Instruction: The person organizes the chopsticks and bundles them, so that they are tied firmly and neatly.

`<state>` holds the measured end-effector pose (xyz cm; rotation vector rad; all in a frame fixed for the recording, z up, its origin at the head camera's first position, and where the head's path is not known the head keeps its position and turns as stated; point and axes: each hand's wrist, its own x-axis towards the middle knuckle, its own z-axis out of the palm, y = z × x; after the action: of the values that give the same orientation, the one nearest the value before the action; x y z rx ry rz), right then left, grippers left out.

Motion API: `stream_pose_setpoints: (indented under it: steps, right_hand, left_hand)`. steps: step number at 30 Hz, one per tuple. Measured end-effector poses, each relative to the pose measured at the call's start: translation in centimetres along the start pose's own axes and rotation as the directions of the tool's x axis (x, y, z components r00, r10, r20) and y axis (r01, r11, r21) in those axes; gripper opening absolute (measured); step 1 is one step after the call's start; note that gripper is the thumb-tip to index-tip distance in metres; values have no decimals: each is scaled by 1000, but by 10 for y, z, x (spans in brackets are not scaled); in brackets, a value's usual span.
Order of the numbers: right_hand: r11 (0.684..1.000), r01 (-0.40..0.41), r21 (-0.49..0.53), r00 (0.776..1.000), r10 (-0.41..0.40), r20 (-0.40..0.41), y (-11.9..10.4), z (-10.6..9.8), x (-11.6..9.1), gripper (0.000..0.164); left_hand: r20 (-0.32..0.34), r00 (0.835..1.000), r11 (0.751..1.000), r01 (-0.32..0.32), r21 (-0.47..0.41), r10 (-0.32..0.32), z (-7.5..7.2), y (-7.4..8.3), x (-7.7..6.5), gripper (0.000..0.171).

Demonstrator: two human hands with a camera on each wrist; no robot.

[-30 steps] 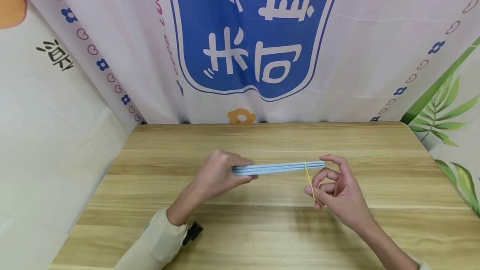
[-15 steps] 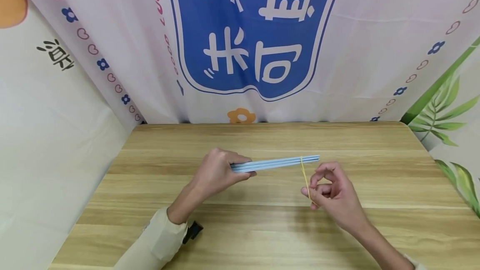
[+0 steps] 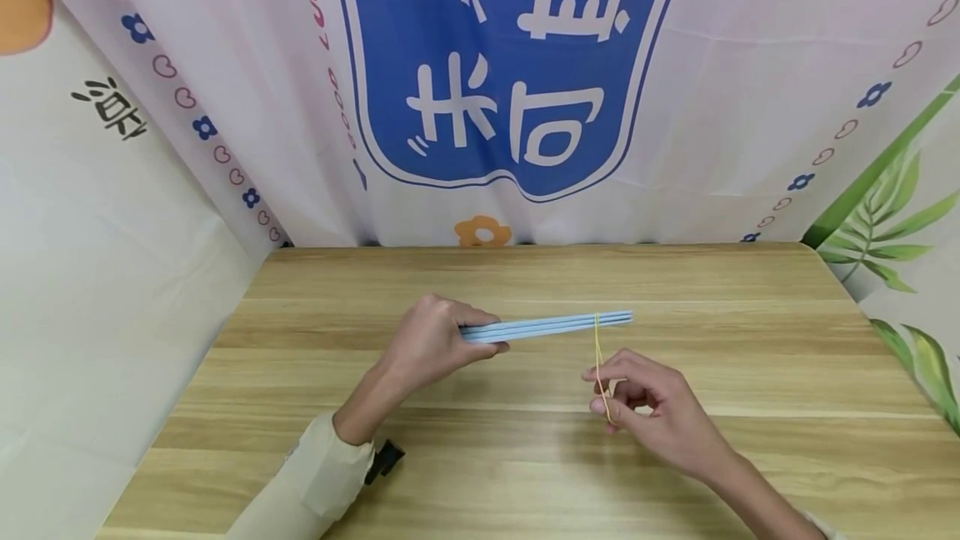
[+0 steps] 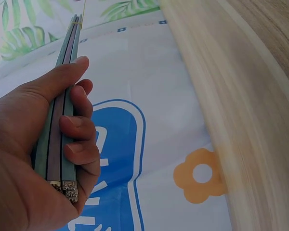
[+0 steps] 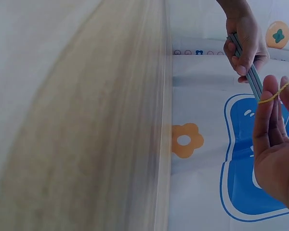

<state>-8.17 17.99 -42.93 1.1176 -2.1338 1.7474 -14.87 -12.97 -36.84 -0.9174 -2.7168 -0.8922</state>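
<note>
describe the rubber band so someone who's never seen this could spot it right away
Above the middle of the wooden table, the left hand holds a bundle of blue sticks. Near its far end hangs the rubber band: a thin yellow loop, stretched down to the right hand.

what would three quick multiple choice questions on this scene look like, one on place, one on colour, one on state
1. Where is the band looped on the sticks?
A. near the end far from the left hand
B. right at the left hand
C. it lies on the table

2. What colour is the band?
A. red
B. yellow
C. black

3. How does the left hand hold the sticks?
A. flat palm underneath
B. not touching them
C. fingers curled round one end

Key:
1 A, the head view shows the band crossing the sticks near their free end, above the table.
2 B, it shows yellow in the head and right wrist views, stretched down to the right hand.
3 C, the left wrist view shows fingers and thumb wrapped round the bundle.
</note>
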Motion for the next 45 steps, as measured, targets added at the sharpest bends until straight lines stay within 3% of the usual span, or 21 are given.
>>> stream_pose_setpoints:
  steps: [3, 5, 9, 12, 16, 19, 22, 26, 32, 37, 41, 45]
  right_hand:
    - [993, 97, -70, 995, -96, 15, -1, 3, 2, 51]
    - [986, 115, -123, 993, -113, 25, -3, 4, 2, 63]
    - [984, 33, -177, 999, -32, 7, -8, 6, 0, 93]
    - [991, -35, -129, 999, 32, -29, -12, 9, -2, 114]
    - [994, -108, 28, 992, 110, -68, -16, 12, -3, 128]
    - [964, -174, 200, 980, 189, -58, -19, 14, -4, 126]
    - [906, -238, 350, 965, 262, -23, -21, 16, -5, 116]
    - [846, -316, 429, 941, 338, 27, -23, 19, -6, 103]
    - [822, -377, 427, 911, 412, 10, -21, 15, -5, 87]
    - [824, -374, 425, 901, 431, -44, -19, 8, -4, 77]
    - [846, -331, 419, 911, 401, -91, -17, 4, -4, 67]
    - [846, -261, 465, 933, 344, -102, -14, 2, -3, 64]
  left_hand:
    - [16, 1000, 1000, 19, -5, -19, 0, 0, 0, 20]
    - [23, 999, 999, 30, -13, -30, 0, 0, 0, 20]
    - [35, 998, 999, 44, -26, -43, 1, 1, 1, 18]
    - [31, 998, 998, 47, -33, -46, 1, 1, 0, 19]
    - [-12, 999, 999, 43, -21, -43, 1, 2, 0, 22]
    - [-51, 998, 1000, 30, 1, -30, 2, 3, 0, 22]
    - [-80, 997, 1000, 13, 16, -12, 4, 3, 0, 20]
    - [-97, 995, 999, -20, 35, 24, 6, 3, 0, 21]
    - [-86, 994, 998, -57, 36, 60, 8, 2, 0, 23]
    - [-57, 995, 996, -87, -7, 87, 5, 1, 0, 23]
    - [-33, 992, 991, -126, -38, 125, 3, 0, 0, 23]
    - [-24, 988, 986, -155, -69, 153, 0, -2, 0, 22]
